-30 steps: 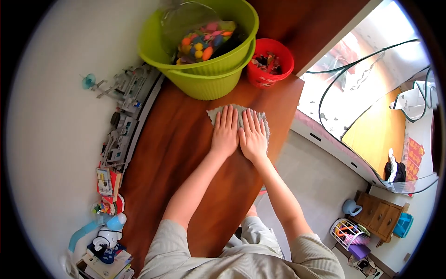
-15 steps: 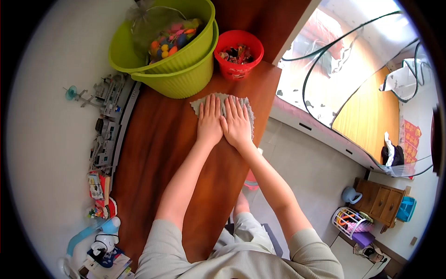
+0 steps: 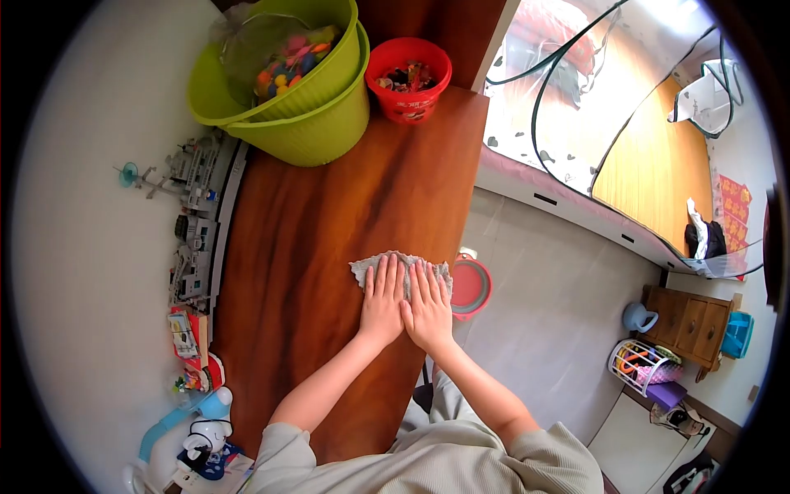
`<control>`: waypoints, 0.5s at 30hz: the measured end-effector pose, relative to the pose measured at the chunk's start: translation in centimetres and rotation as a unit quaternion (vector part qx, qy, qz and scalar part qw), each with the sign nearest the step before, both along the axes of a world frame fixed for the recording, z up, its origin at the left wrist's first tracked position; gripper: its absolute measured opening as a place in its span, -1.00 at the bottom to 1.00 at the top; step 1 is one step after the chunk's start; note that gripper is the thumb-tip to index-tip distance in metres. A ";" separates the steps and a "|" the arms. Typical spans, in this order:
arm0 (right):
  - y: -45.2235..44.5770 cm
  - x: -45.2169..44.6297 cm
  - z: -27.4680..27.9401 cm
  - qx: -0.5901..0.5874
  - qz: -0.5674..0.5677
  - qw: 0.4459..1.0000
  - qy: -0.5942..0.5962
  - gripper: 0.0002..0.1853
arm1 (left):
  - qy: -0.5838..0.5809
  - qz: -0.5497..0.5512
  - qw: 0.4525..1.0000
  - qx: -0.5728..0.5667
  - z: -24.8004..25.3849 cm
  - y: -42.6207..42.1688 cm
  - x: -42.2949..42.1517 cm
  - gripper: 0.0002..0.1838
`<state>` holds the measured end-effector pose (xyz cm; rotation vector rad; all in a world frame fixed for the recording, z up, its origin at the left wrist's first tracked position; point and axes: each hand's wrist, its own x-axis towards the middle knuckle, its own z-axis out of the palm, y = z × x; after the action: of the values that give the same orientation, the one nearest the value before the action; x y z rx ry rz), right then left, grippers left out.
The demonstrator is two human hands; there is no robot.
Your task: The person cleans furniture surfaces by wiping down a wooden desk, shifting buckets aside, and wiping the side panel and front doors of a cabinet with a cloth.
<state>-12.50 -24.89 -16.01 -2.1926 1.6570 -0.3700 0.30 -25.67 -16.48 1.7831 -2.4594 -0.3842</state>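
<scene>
A grey cloth point(image 3: 406, 278) lies spread on the brown wooden desk point(image 3: 288, 272), near its right edge. My left hand point(image 3: 383, 305) rests flat on the cloth's left part, fingers stretched out. Beside it, my right hand point(image 3: 428, 309) presses flat on the right part, its fingers extended and its thumb side touching my left hand. Neither hand grips the cloth; both lie on top, palms down.
Stacked green tubs point(image 3: 304, 132) holding colourful pieces and a red bucket point(image 3: 409, 82) stand at the desk's far end. Grey models point(image 3: 196, 239) line the left side. Below the right edge, a red basin point(image 3: 470, 286) is on the floor. A bed point(image 3: 650, 189) is beyond.
Both hands and the cloth have slid along the desk toward my body, away from the tubs. More bare desk shows beyond them, and the red basin has come into fuller view.
</scene>
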 end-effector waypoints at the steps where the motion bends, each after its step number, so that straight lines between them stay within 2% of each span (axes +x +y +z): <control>1: -0.5 -0.1 0.0 -0.005 -0.001 1.000 -0.006 -0.34 | -0.013 -0.005 1.000 -0.002 0.2 -0.4 -0.1 -0.32; 7: -8.0 -2.1 -0.5 -0.026 0.006 0.999 -0.018 -0.33 | 0.018 -0.001 1.000 -0.005 -0.3 -7.4 -2.0 -0.33; 15: -22.5 -5.5 -1.9 -0.102 -0.010 0.994 -0.039 -0.29 | 0.050 0.025 0.994 -0.093 -1.8 -21.1 -5.6 -0.36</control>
<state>-17.97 -47.40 -17.88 -2.2738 1.6656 -0.6479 -5.35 -46.75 -18.26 1.7038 -2.2941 -0.2246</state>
